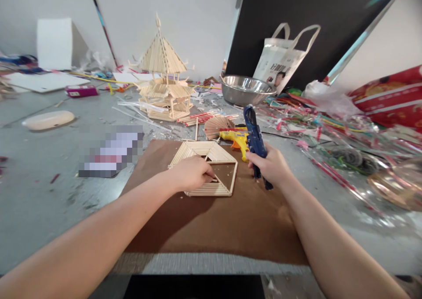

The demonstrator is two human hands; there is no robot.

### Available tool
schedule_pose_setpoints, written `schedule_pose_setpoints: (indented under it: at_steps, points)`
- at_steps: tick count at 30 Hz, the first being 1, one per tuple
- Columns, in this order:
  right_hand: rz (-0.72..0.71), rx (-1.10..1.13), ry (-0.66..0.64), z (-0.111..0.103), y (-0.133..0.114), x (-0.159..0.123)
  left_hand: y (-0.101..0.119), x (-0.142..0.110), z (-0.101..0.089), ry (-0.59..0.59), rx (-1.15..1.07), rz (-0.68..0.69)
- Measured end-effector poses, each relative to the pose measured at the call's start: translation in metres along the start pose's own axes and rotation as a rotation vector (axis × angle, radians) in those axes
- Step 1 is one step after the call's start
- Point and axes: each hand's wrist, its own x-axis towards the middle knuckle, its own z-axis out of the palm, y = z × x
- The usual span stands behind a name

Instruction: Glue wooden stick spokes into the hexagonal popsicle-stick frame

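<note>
- On the brown sheet [211, 233], toward its far edge, lies a six-sided stick frame [206, 189], flat, between the two hands.
- Rows of pale sticks fill its far and near panels; the triangular panel on the right is open, and brown shows through it. The left part is partly covered by the hand.
- The left hand [197, 172] reaches over the frame with its fingers bent down near the middle, by the inner end of the near row. Whether the fingertips pinch a stick, I cannot tell.
- The right hand [273, 165] is closed around a dark blue tool [253, 134], held upright and slightly tilted, to the right of the frame.
- Just behind that tool is a yellow glue gun [235, 137] with an orange trigger.
- Beyond the frame are a pleated paper fan [214, 126], red-marked sticks [198, 118] and, further back, a tiered stick pavilion [161, 57] with a pointed roof.
- A steel bowl [242, 97] stands right of the pavilion, near a white bag [280, 59].
- Left of the sheet lie a pixelated rectangular object [112, 153] and a white oval case [49, 120].
</note>
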Motion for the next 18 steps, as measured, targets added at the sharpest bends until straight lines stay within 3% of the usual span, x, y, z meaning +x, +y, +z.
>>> schedule_pose_setpoints:
  at_steps: [5, 9, 14, 18]
  points:
    - [0.012, -0.002, 0.023, 0.001, 0.002, 0.001, -0.003, 0.000, 0.000, -0.010, 0.048, 0.007]
    - [0.015, -0.063, 0.066, 0.000, 0.003, 0.002, 0.001, -0.002, -0.002, 0.066, 0.206, -0.048]
    - [-0.040, -0.277, 0.289, -0.009, 0.002, 0.005, 0.007, -0.004, -0.008, 0.194, 0.226, -0.119]
    - [-0.009, -0.442, 0.419, -0.019, 0.012, 0.011, 0.005, -0.002, -0.007, 0.123, 0.108, -0.204]
